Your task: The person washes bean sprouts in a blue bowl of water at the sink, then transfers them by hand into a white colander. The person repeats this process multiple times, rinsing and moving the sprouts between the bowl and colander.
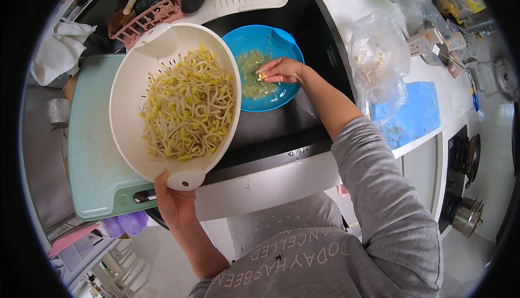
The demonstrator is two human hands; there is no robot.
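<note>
A large white plastic colander [134, 147] holds a heap of soybean sprouts [187, 107]. My left hand [175, 200] grips its near rim by the handle, thumb on top, and it is tilted above the edge of a green cutting board. In the black sink stands a blue plastic basin [260, 34] with water and loose yellowish-green bits [250, 68] in it. Over this basin my right hand [280, 71] pinches a few sprout pieces [261, 77] between bent fingers.
The green cutting board [93, 135] lies left of the black sink [276, 129]. Behind it is a pink basket [162, 9] with scrubbers. At right lie a clear plastic bag [378, 50] and a stained blue cloth [418, 111]. A stove [455, 168] stands farther right.
</note>
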